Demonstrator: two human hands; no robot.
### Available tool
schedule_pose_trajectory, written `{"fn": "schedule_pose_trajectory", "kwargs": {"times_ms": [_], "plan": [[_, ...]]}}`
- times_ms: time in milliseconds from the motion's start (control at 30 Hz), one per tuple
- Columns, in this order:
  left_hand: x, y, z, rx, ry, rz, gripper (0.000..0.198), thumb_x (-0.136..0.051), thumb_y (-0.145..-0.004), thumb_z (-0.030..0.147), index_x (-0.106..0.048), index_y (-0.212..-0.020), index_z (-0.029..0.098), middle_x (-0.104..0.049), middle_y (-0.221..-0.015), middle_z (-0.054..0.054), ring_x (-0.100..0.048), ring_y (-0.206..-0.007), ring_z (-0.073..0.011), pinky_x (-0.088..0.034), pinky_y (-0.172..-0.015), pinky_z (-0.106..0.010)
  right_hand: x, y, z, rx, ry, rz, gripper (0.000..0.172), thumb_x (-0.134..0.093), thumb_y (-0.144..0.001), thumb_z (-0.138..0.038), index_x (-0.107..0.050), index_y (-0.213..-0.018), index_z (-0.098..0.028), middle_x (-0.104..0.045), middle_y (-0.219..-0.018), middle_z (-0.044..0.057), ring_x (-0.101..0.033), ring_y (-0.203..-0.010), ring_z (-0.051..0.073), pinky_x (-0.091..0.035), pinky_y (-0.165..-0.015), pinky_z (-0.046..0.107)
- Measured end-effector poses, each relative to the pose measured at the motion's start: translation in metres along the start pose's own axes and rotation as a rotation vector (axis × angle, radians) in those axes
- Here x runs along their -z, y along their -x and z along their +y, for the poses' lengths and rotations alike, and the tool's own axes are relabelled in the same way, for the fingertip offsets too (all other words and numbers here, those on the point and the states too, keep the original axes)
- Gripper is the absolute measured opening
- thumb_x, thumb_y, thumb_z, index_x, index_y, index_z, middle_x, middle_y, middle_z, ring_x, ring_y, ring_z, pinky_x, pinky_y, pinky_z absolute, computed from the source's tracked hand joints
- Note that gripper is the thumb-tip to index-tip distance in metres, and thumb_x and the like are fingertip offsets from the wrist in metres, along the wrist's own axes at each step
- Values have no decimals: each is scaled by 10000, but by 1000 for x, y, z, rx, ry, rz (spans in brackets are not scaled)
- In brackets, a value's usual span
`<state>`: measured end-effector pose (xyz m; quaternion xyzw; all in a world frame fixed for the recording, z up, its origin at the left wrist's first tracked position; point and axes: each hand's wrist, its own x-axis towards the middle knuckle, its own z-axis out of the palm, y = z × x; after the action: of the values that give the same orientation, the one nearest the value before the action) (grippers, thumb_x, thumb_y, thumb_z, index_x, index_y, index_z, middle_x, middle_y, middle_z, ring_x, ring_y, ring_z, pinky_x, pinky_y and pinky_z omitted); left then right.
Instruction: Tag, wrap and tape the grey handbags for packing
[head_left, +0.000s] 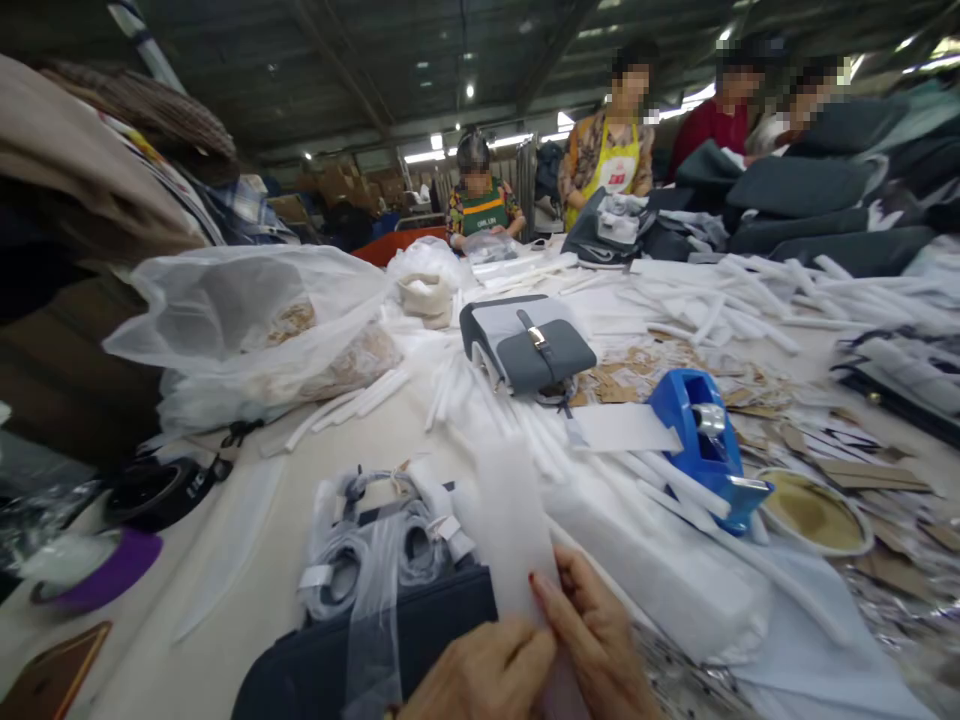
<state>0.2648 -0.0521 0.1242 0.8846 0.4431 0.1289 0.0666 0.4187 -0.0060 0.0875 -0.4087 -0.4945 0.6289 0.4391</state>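
Both my hands meet at the bottom edge of the view, pinching the near end of a long white foam strip [510,520]. My left hand [480,675] is closed with its fingers curled on the strip's left side. My right hand [600,640] presses its thumb and fingers on the strip's right side. The strip lies over a dark navy bag [360,660]. Just beyond it are grey straps wrapped in white foam [390,545].
A blue tape dispenser [705,440] stands to the right, next to a round lid [814,510]. A grey handbag [529,345] sits mid-table among white foam strips. A clear plastic sack [255,320] lies at the left. Several people work at the far side.
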Motion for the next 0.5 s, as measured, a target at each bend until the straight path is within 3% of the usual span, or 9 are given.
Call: {"fn": "schedule_pose_trajectory", "kwargs": {"times_ms": [67,167,233,333,400,500], "plan": [[24,-10,-9,59,49,-146,605,-542,-626,-1,-473,-1204,166,-638,-1055,-85,-612,-931,-187,-503,-807,-245,19,-1,-2,-12,-38,86,347,-541,-827,-477,-559,-1024,-192,-655,-909,73,-617,-790,216,-501,-646,291],[48,-34,-24,131,29,-450,888,-645,-510,6,-359,-1336,165,-438,-1371,-149,-382,-1277,-296,-332,-1051,-412,48,2,-2,-12,61,172,328,-528,-836,-475,-557,-1011,-199,-645,-877,63,-609,-775,213,-495,-644,293],[49,-55,-33,100,11,-714,874,-714,-468,33,-425,-1286,136,-482,-1328,-168,-412,-1252,-318,-261,-1077,-468,59,6,0,1,155,106,306,-509,-844,-468,-571,-977,-198,-637,-828,46,-602,-755,203,-488,-655,290],[32,-81,-44,27,-64,-1022,701,-806,-397,105,-579,-1060,126,-647,-1059,-117,-595,-1002,-284,-314,-1029,-464,63,12,4,9,209,14,288,-473,-860,-451,-579,-932,-193,-624,-790,29,-599,-759,195,-477,-681,281],[17,-89,-51,9,-115,-1098,627,-844,-341,153,-613,-923,168,-673,-936,-49,-621,-887,-251,-341,-995,-449,61,16,6,5,202,-1,285,-462,-864,-446,-578,-921,-193,-622,-777,21,-597,-747,186,-472,-674,268],[1,-85,-63,-27,-139,-1059,589,-868,-261,215,-612,-791,209,-659,-817,20,-605,-797,-218,-339,-967,-425,60,19,10,11,175,6,289,-455,-863,-449,-584,-925,-199,-629,-779,13,-589,-704,168,-459,-648,250]]}}
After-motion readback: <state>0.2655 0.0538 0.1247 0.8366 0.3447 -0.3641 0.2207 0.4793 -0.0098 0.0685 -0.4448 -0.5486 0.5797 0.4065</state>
